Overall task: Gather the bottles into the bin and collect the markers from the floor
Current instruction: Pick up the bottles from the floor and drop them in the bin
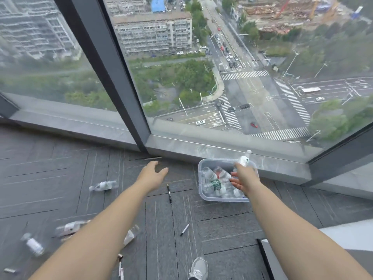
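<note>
- A person's right hand [243, 176] is hovering over a clear plastic bin [200, 191], with a small clear bottle [244, 158] sticking up at its top edge. Blur is hiding whether the fingers are gripping it, so that cannot be told.
- The left hand [152, 174] is hanging above the carpet [232, 229], fingers loose and apart, holding nothing.
- The bin is sitting on the carpet against the grey stone sill [80, 122], holding a heap of clear bottles. One is wearing a green label [216, 184], its print too small to read.
- A black marker [169, 193] is lying between the hands, just left of the bin. A second marker [185, 229] is lying nearer the person.
- Off to the left, a floor bottle [104, 185] and a white-labelled bottle [33, 244] are lying on their sides, well apart.
- Dark grey carpet tiles, ruled with thin pale lines, are running up to floor-to-ceiling glass [201, 81] split by a dark mullion [113, 77], with a road junction far below.
- A pale trainer [198, 268] is showing at the bottom edge.
</note>
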A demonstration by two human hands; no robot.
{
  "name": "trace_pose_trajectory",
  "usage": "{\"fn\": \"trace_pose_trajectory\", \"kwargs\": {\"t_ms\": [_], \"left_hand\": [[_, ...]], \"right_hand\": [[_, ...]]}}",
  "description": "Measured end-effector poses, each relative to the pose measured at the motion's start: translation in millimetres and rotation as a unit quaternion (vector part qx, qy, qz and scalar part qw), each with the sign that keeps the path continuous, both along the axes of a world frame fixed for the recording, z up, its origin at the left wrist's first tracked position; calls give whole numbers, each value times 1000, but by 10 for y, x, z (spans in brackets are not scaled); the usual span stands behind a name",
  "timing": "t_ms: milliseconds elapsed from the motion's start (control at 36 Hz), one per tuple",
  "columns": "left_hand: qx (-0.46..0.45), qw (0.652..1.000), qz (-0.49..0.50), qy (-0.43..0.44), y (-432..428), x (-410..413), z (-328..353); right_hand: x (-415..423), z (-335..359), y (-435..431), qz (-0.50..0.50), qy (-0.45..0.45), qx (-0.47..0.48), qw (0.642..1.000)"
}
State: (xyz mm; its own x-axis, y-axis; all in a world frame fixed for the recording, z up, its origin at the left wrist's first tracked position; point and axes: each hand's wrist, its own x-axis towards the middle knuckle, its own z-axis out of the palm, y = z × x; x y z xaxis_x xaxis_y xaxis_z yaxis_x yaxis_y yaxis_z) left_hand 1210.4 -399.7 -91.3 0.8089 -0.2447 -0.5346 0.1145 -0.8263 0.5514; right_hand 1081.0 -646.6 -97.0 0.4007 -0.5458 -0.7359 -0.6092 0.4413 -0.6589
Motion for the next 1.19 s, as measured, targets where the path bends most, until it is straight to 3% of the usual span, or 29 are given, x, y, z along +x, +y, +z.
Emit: {"fn": "trace_pose_trajectory", "kwargs": {"t_ms": [306, 556, 833, 1194], "left_hand": [[-12, 997, 76, 5, 1293, -287, -58], [-9, 989, 150, 4, 2967, -1024, -114], [10, 941, 334, 49, 4910, -1934, -109], [18, 890, 452, 59, 5710, -2425, -397]], "right_hand": [[15, -30, 1078, 84, 16, -13, 996], [-151, -106, 2493, 166, 30, -27, 985], [-373, -293, 4175, 303, 57, -9, 951], [14, -691, 5148, 438, 82, -25, 895]]}}
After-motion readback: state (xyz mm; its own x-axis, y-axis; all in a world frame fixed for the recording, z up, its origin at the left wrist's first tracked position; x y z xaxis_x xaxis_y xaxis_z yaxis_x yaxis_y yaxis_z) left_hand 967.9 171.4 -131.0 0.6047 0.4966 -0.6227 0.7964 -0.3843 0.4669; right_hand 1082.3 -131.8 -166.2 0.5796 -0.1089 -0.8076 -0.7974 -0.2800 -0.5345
